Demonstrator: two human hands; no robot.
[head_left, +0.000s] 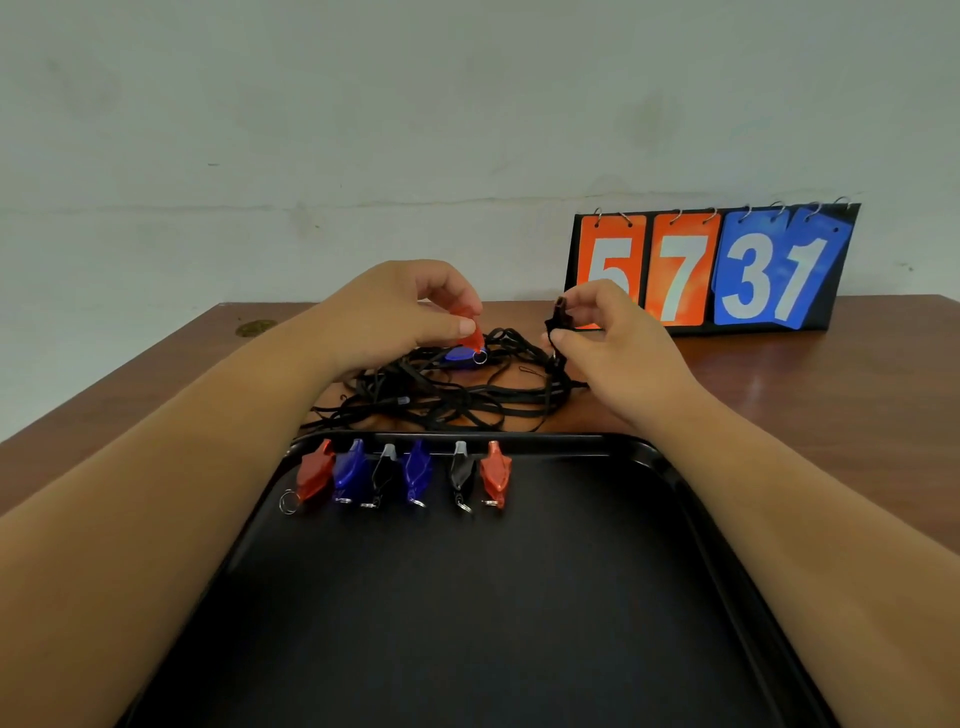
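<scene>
My left hand (402, 312) pinches a red plastic whistle (470, 335) with a small metal ring (480, 357) hanging from it. My right hand (605, 332) pinches the black clip end of a lanyard (560, 314). Both are held just above a tangled pile of black lanyards (457, 395) on the wooden table (779, 384). A blue whistle (460, 356) lies in the pile under the red one. On the black tray (649, 457) in front, several red, blue and black whistles (402, 475) lie in a row along its far edge.
A flip scoreboard (714, 270) showing 5, 7, 3, 1 stands at the back right of the table against the pale wall. A round brass mark (254, 328) sits at the table's back left corner.
</scene>
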